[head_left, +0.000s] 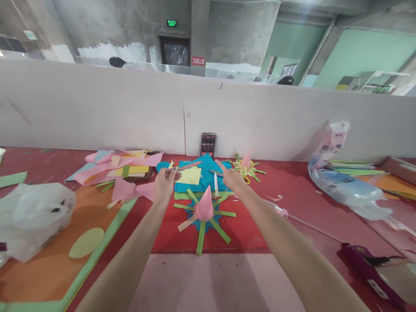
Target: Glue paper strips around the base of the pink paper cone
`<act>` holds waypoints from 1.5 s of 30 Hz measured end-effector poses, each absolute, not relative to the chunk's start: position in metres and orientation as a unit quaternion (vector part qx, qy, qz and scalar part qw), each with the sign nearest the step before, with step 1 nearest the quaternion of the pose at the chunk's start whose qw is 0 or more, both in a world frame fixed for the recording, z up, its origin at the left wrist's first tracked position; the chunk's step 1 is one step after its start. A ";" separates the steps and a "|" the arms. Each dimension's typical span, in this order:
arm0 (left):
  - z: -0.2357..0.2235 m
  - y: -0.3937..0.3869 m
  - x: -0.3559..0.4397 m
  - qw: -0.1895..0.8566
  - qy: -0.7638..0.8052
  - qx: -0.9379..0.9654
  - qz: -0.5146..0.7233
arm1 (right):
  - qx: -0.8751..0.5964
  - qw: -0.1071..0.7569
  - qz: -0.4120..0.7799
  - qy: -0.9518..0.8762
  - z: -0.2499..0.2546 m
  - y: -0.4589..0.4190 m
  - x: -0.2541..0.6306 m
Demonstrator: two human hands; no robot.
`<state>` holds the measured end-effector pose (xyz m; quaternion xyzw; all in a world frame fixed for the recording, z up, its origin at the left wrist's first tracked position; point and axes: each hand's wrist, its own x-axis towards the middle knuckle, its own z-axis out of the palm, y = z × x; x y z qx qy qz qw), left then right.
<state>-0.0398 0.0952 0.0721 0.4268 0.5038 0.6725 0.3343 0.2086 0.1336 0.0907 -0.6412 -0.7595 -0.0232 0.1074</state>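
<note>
Left hand (165,183) pinches a pink paper strip (188,166) whose long axis runs toward 2 o'clock over the blue sheet (208,171), while right hand (231,177), just beside at 3 o'clock, grips a white stick (216,185) pointing down toward the pink cone (204,207) on the counter (247,229).

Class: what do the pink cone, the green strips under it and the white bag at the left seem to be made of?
Pink cone: matte coloured paper, rolled to a point. Green strips: likely the same craft paper, flat, cleanly cut. White bag: thin plastic film, probably; crumpled, slightly translucent and glossy.
</note>
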 end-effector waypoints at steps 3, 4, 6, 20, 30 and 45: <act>0.077 0.084 -0.035 0.343 0.482 0.392 0.704 | -0.670 0.201 -0.038 -0.714 0.100 0.112 0.206; 0.080 0.079 -0.033 0.342 0.475 0.378 0.717 | -0.672 0.244 -0.028 -0.699 0.103 0.103 0.206; 0.085 0.069 -0.029 0.337 0.460 0.353 0.741 | -0.648 0.356 0.000 -0.673 0.107 0.083 0.202; 0.075 -0.029 -0.007 0.399 0.379 0.628 0.550 | -0.354 0.635 0.491 -0.481 0.080 -0.046 0.132; 0.031 -0.026 0.005 0.364 0.440 0.730 0.376 | -0.437 0.618 0.457 -0.467 0.024 -0.033 0.148; 0.029 -0.017 -0.019 0.199 0.569 0.574 0.554 | -0.447 0.687 0.311 -0.481 0.042 -0.047 0.160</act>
